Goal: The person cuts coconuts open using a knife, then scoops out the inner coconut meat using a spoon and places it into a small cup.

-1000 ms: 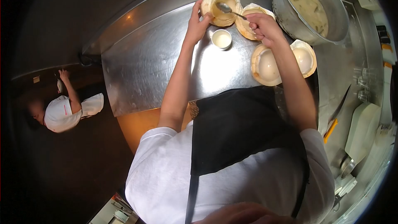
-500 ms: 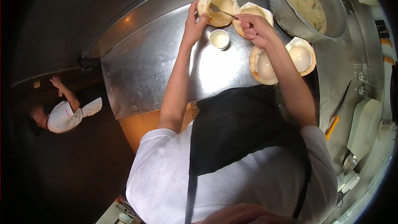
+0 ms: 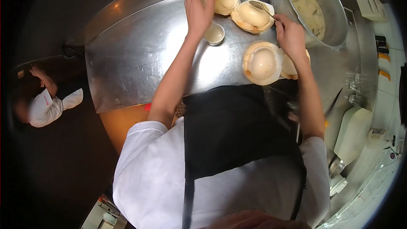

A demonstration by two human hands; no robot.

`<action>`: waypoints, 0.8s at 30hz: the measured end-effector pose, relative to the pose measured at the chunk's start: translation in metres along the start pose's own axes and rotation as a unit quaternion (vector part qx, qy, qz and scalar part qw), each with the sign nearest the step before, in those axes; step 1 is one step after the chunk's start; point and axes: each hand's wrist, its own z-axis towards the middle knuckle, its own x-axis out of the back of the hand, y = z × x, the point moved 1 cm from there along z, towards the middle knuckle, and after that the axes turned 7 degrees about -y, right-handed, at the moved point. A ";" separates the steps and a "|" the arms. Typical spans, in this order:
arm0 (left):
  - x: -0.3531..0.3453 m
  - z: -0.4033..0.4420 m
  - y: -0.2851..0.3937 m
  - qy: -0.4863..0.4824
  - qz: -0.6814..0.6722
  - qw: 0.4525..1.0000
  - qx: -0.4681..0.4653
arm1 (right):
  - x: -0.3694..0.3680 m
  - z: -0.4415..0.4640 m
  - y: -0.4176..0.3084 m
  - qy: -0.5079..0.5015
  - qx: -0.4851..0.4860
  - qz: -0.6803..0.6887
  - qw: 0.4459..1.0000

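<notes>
My left hand grips the side of a halved coconut, which is tipped so its hollow faces right. In my right hand is a metal spoon; its bowl end is over the hollow of a second coconut half. Whether the spoon touches the flesh I cannot tell. A small white cup of pale liquid stands just below my left hand. Closer to me sits a third coconut half, and another half beside it is partly covered by my right wrist.
A large metal pot of pale liquid with greenish strips stands at the back right of the steel counter. Along the right side are small glasses, a knife and a pale board. At the far left is another person.
The spoon has moved right, out of the first coconut half and over the second. The first half has been tilted to the right. The whole view has shifted a little.
</notes>
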 end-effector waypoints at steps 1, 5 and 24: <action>0.001 -0.015 0.016 0.023 0.022 0.998 -0.049 | -0.007 0.000 0.006 0.011 0.021 -0.031 0.999; -0.004 -0.073 0.054 -0.007 0.078 0.989 -0.124 | -0.017 0.001 0.008 0.002 0.036 -0.102 0.994; -0.088 -0.083 0.013 -0.264 -0.495 0.740 0.371 | 0.002 -0.006 -0.030 -0.105 0.114 -0.316 0.936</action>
